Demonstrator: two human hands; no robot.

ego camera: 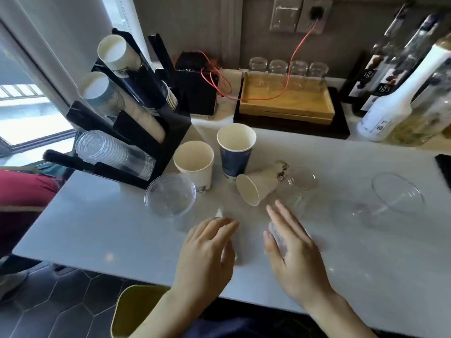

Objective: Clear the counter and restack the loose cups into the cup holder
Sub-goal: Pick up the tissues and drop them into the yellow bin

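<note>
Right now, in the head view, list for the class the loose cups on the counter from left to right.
Clear plastic cup → white paper cup → blue paper cup → tipped paper cup → clear cups lying on their sides.

The dark glass bottles [380,79] right of the wooden tray [288,103] carry labels seemingly reading "183"; other print is illegible.

Glossy counter [109,230]; paper cups [194,164]; clear plastic lid [170,195]

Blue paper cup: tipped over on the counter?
No. The blue paper cup stands upright, mouth up; the cup lying on its side is the white paper cup beside it.
</note>
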